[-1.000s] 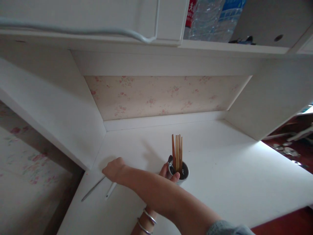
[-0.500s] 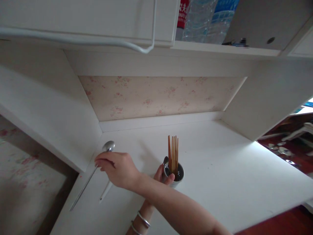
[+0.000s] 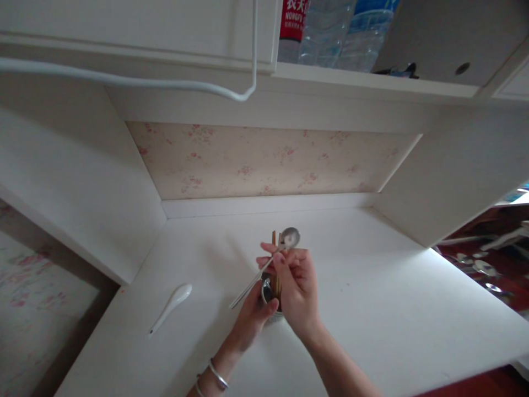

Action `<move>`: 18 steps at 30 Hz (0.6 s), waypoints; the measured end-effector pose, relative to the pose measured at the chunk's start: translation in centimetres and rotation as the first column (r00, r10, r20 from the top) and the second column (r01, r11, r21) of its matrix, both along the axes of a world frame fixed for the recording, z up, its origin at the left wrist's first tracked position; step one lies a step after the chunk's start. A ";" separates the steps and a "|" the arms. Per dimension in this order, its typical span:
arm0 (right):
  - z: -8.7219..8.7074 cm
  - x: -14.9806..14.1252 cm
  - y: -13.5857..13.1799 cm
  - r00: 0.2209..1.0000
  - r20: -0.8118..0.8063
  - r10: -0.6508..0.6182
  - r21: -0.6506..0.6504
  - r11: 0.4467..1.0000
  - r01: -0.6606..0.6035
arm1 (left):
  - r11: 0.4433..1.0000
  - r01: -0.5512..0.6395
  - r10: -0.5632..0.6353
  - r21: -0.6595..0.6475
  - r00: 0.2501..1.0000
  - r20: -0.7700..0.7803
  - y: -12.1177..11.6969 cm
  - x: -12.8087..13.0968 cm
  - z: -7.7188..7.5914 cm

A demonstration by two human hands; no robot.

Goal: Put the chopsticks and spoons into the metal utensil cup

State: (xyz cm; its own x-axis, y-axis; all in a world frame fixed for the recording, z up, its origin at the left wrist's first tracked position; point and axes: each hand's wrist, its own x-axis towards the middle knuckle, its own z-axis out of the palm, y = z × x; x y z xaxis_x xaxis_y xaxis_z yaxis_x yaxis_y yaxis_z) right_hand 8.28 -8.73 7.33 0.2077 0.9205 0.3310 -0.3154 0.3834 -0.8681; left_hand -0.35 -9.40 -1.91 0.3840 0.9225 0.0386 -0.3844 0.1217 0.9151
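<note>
My left hand point(image 3: 253, 313), with bangles at the wrist, is wrapped round a small cup point(image 3: 273, 317) low over the white desktop. Wooden chopsticks point(image 3: 274, 238) stand in the cup, partly hidden behind my right hand. A smaller metal spoon point(image 3: 266, 282) also leans at its rim. Above the cup, my right hand point(image 3: 298, 286) pinches a long-handled metal spoon point(image 3: 290, 237), bowl up to the right and handle slanting down to the left. A white ceramic spoon point(image 3: 173, 303) lies on the desktop to the left, apart from both hands.
The white desktop point(image 3: 372, 309) runs between side panels, with floral wallpaper point(image 3: 285, 160) at the back. Overhead, a shelf holds plastic bottles point(image 3: 326, 33), and a white cable point(image 3: 165, 82) hangs below the cabinet door. Cluttered things show beyond the right panel.
My right hand has carried the long metal spoon from the left side of the desktop to above the cup. My left hand keeps its hold on the cup, and the view has shifted slightly.
</note>
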 end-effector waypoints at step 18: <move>-8.4 8.3 0.0 0.938 0.347 -0.026 -0.254 0.960 0.120 | 0.998 -0.056 0.059 0.031 0.993 -0.101 0.2 0.3 -3.4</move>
